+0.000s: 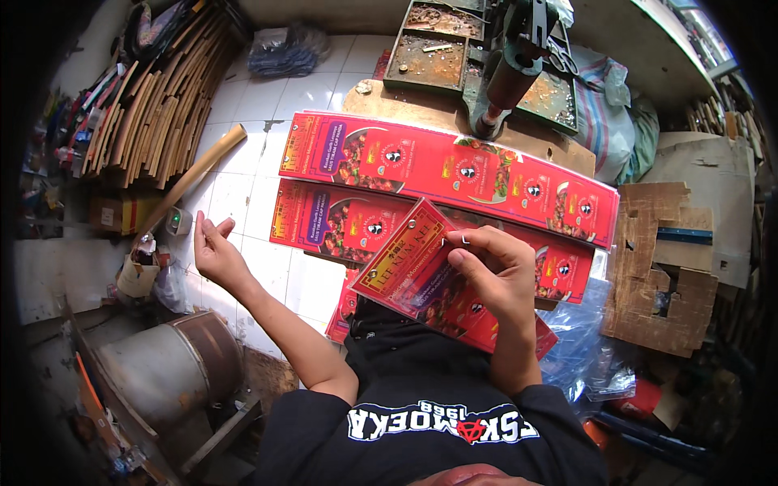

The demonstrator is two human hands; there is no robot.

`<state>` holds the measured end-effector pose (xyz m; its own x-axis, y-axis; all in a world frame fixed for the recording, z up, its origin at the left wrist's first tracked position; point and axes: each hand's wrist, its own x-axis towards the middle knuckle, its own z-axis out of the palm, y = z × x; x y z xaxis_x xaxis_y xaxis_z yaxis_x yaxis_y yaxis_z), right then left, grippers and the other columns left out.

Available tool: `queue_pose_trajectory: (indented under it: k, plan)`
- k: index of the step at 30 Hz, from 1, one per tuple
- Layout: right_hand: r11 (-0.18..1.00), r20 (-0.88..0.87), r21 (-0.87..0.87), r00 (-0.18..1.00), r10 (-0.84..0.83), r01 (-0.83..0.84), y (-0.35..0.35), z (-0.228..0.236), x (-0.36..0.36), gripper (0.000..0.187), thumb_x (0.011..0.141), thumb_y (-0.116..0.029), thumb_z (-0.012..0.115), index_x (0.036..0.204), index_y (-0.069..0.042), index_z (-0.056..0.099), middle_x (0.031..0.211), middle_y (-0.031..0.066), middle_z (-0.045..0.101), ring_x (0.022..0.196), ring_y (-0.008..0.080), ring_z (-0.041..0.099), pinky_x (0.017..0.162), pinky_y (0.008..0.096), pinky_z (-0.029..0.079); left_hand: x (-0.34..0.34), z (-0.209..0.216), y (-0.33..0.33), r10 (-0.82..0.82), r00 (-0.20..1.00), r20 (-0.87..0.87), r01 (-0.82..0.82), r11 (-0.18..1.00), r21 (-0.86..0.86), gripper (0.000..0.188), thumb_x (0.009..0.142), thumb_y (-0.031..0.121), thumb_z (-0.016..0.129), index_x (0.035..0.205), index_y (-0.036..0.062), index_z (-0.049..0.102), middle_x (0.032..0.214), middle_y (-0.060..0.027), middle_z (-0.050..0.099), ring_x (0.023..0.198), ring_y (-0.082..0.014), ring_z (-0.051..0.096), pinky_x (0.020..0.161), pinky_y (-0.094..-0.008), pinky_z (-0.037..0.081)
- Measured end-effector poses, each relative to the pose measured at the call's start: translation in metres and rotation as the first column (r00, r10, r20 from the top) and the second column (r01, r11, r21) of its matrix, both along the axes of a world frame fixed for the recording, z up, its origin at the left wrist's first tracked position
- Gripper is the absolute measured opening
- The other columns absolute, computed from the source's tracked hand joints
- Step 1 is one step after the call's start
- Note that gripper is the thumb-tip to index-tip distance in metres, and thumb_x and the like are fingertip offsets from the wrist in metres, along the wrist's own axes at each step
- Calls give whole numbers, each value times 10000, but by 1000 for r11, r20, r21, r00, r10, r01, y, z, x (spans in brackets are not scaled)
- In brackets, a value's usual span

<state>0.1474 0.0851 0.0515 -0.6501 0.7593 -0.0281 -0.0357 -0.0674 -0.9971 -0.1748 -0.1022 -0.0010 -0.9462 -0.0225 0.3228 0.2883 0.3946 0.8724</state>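
My right hand point(498, 271) is closed, thumb and index finger pinched at a small shiny whitish piece point(463, 238) too small to name. It is over a red printed strip point(397, 267) with a yellow and purple end, which slants across my lap under a glossy clear surface. The hand and wrist cover part of that strip. Off to the left, away from the strips, my left hand point(217, 253) is raised with fingers loosely bent and apart; nothing shows in it. Ahead, long red printed strips point(421, 166) lie in two rows on a wooden board point(373, 101).
A press-like machine point(515, 77) stands beyond the strips, with metal trays point(425, 61) of small bits beside it. Stacked brown boards point(174, 97) are at far left, a metal drum point(166, 368) at lower left. Clear plastic point(579, 340) and cut brown board point(656, 275) lie right.
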Motion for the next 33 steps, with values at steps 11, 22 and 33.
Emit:
queue_pose_trajectory:
  k: [11, 22, 33]
  plan:
    - [971, -28, 2, 970, -240, 240, 5, -4, 5, 213, 864, 33, 675, 1076, 43, 663, 930, 49, 692, 825, 65, 628, 738, 196, 492, 86, 34, 50, -726, 681, 96, 665, 668, 335, 639, 924, 351, 624, 1364, -66, 423, 1311, -217, 533, 1225, -276, 533, 1063, -382, 387]
    - [744, -93, 436, 848, -522, 506, 7, -6, 5, 222, 821, 3, 725, 1038, 22, 681, 853, 70, 673, 795, 131, 613, 716, 232, 493, 186, 50, 89, -914, 377, 152, 739, 396, 546, 333, 920, 37, 600, 1226, -91, 575, 975, -142, 704, 755, -63, 617, 675, -189, 484]
    - [575, -44, 783, 944, -326, 236, -10, 18, -20, 264, 720, 36, 745, 975, -11, 697, 710, 84, 608, 610, 216, 553, 542, 315, 438, 192, 50, 90, -926, 345, 152, 634, 350, 690, 333, 926, 20, 586, 1237, -97, 563, 1048, -160, 684, 887, -115, 644, 778, -232, 514]
